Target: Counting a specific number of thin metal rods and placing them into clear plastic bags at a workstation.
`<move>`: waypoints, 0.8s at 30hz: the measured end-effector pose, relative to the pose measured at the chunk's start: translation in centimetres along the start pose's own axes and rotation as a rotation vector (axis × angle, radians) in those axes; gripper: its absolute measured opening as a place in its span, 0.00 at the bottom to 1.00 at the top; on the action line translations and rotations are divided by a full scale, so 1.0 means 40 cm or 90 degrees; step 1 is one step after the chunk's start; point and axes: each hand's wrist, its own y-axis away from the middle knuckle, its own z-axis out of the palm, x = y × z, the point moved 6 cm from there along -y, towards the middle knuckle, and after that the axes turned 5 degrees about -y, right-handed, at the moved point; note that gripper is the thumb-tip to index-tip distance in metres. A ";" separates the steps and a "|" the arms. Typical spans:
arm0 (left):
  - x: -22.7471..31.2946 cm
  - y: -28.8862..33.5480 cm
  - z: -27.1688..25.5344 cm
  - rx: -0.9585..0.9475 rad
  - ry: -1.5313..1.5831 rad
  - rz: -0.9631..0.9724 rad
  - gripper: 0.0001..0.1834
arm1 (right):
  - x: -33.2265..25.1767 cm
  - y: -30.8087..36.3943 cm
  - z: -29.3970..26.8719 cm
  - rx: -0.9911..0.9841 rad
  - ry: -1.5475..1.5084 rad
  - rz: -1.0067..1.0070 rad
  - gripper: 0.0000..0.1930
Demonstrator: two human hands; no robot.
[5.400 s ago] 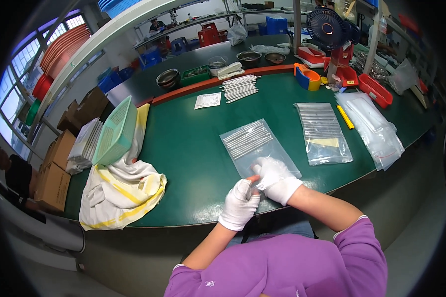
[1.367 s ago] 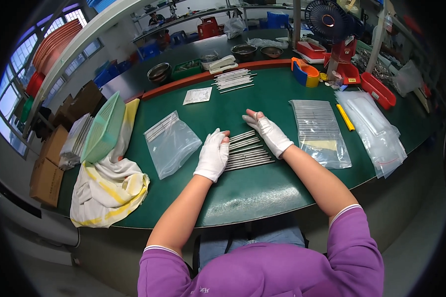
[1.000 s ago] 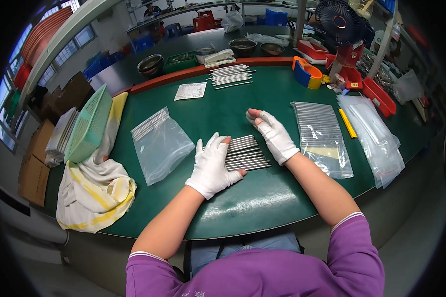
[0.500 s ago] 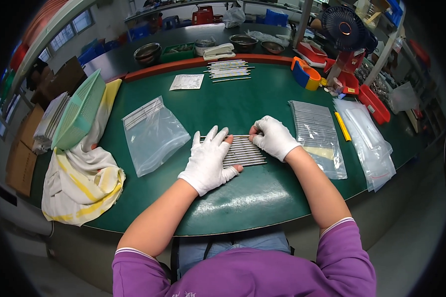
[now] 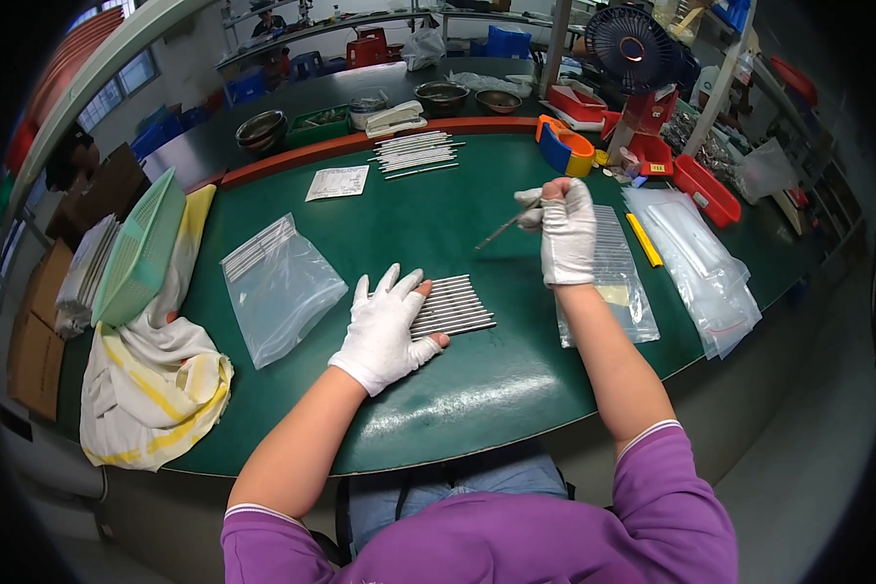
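Observation:
My left hand, in a white glove with some bare fingertips, lies spread over the left part of a row of thin metal rods on the green tabletop. In my right hand, gloved alike and raised over the table, one metal rod is pinched, slanting down to the left. Behind that hand lies a clear bag of rods. Left of my left hand rests another clear bag, with rods at its far end. A loose pile of rods is at the far side of the table.
A yellow cutter and clear plastic bags lie at right. Along the far right stand a tape dispenser, red bins and a fan. At left are a green basket and a cloth. A paper slip lies farther back.
My right hand has lifted away from the row, up and to the right, with one rod. My left hand stays spread on the row. The whole view has shifted slightly.

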 end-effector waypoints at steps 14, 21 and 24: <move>0.016 0.000 -0.004 -0.004 0.032 0.036 0.36 | 0.113 0.050 0.023 -0.293 0.578 0.091 0.09; 0.020 0.001 -0.030 0.060 0.058 -0.013 0.37 | 0.108 0.080 0.080 -0.426 0.645 -0.007 0.09; 0.001 -0.001 -0.022 0.062 -0.013 -0.050 0.39 | 0.100 0.063 0.051 -0.390 0.648 0.038 0.09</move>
